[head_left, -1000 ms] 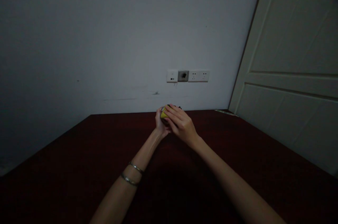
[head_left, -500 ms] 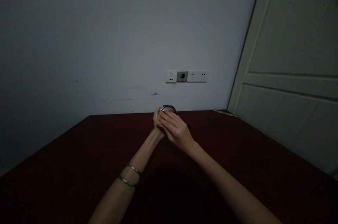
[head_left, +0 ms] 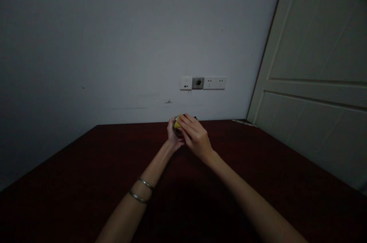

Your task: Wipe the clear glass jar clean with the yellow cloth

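Ahead of me, just above the table's far part, my two hands meet around a small round thing with a shiny metal rim (head_left: 175, 123); most of it is hidden, so its kind is unclear. My left hand (head_left: 172, 136) is wrapped round its left side and underside. Pressed onto its top by my right hand (head_left: 197, 136) is a yellow piece (head_left: 179, 121), perhaps a cloth or sponge; my right fingers are bent over it. A small dark part (head_left: 195, 117) shows beyond my right knuckles, and I cannot tell what it belongs to.
Below my hands spreads a dark red tabletop (head_left: 100, 166). A pale wall (head_left: 129, 44) with a row of sockets (head_left: 209, 83) rises behind it. On the right stands a light panelled door (head_left: 315, 63). A thin pale strip (head_left: 244, 123) lies at the table's far right edge.
The yellow piece has moved up and right with my right fingers. The metal thing has turned, its rim now showing at the left. My left hand has barely shifted.
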{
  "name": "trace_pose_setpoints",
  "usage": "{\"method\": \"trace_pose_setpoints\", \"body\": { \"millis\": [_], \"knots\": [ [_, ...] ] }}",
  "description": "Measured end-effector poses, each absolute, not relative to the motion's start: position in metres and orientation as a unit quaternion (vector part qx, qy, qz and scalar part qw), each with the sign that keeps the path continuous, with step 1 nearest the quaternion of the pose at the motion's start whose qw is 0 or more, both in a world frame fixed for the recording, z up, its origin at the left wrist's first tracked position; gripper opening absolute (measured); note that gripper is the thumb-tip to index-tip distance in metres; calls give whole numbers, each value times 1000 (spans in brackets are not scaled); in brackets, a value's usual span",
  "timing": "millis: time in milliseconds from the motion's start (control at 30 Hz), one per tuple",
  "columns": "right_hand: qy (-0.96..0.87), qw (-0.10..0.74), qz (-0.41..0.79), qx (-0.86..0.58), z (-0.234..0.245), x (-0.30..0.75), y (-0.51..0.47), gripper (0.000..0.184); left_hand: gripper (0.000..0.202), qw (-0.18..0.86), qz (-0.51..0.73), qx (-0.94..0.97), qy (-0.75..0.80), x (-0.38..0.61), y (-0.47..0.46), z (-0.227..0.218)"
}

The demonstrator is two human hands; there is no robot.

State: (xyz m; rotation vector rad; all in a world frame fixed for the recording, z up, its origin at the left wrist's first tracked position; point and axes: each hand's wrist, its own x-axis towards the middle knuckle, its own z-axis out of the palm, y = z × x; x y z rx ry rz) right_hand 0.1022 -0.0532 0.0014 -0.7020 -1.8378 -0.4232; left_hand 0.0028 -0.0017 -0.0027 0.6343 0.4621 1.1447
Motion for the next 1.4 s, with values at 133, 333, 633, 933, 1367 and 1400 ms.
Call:
{"method": "trace_pose_setpoints", "body": {
  "millis": [133,333,633,933,1367,1400],
  "knots": [
    [-799,507,-177,-272,-7,105,-58,38,34,738,605,256,154,6,-1,-2],
    [-712,638,-34,-290,-7,112,-46,31,55,746,466,397,261,1,3,-9],
    [-347,739,409,-408,-11,142,4,27,32,379,502,731,263,-12,5,-10],
    [-361,629,577,-375,-15,144,19,12,60,273,453,808,261,-19,5,-4],
    [-355,610,620,-343,-24,134,29,31,92,329,503,742,298,-17,19,-31],
    [-350,617,614,-346,-26,134,30,32,93,339,509,734,296,-15,20,-34]
  ]
}}
